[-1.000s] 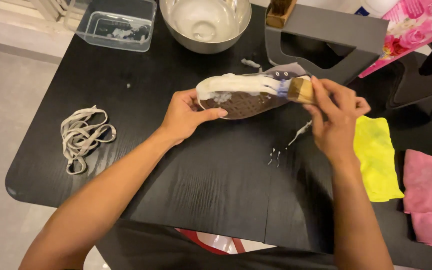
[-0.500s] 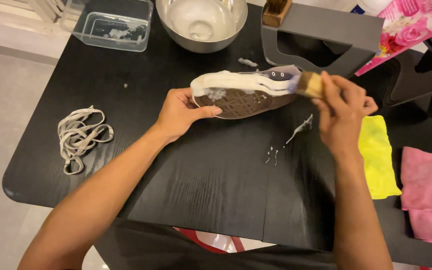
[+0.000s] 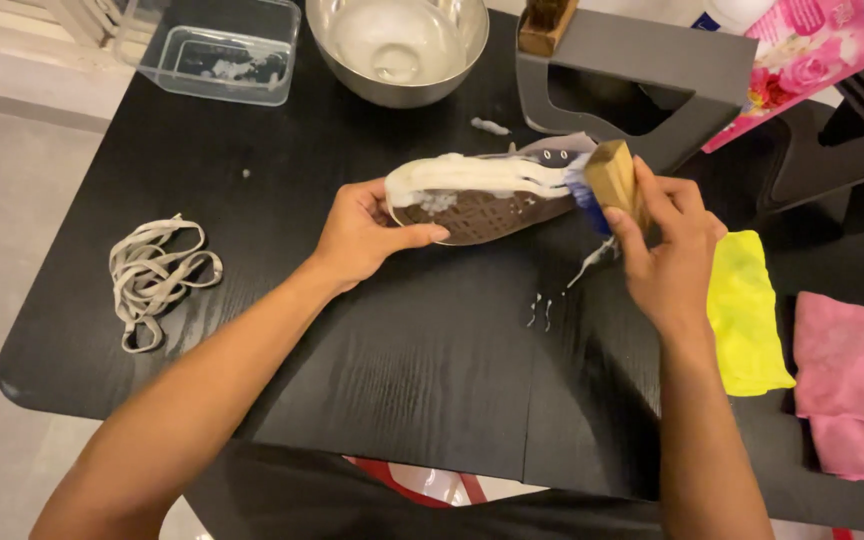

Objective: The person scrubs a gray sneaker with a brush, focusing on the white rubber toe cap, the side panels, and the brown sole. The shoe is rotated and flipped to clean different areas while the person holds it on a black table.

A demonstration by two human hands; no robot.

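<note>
A shoe [image 3: 482, 195] lies on its side on the black table [image 3: 422, 350], brown sole facing me, its white rim covered in foam. My left hand [image 3: 362, 235] grips its heel end. My right hand [image 3: 667, 250] holds a wooden scrub brush [image 3: 612, 180] with blue bristles against the shoe's toe end. Drips of foam [image 3: 542, 310] lie on the table below the brush.
A metal bowl of soapy water [image 3: 397, 45] and a clear plastic tub [image 3: 217, 50] stand at the far edge. White laces [image 3: 152, 275] lie at the left. A yellow cloth [image 3: 747, 310] and a pink cloth [image 3: 847, 385] lie at the right. A grey stand [image 3: 642, 75] rises behind the shoe.
The brush has shifted slightly along the shoe's toe end, and its wooden back now faces up. My left hand keeps the same grip on the heel.
</note>
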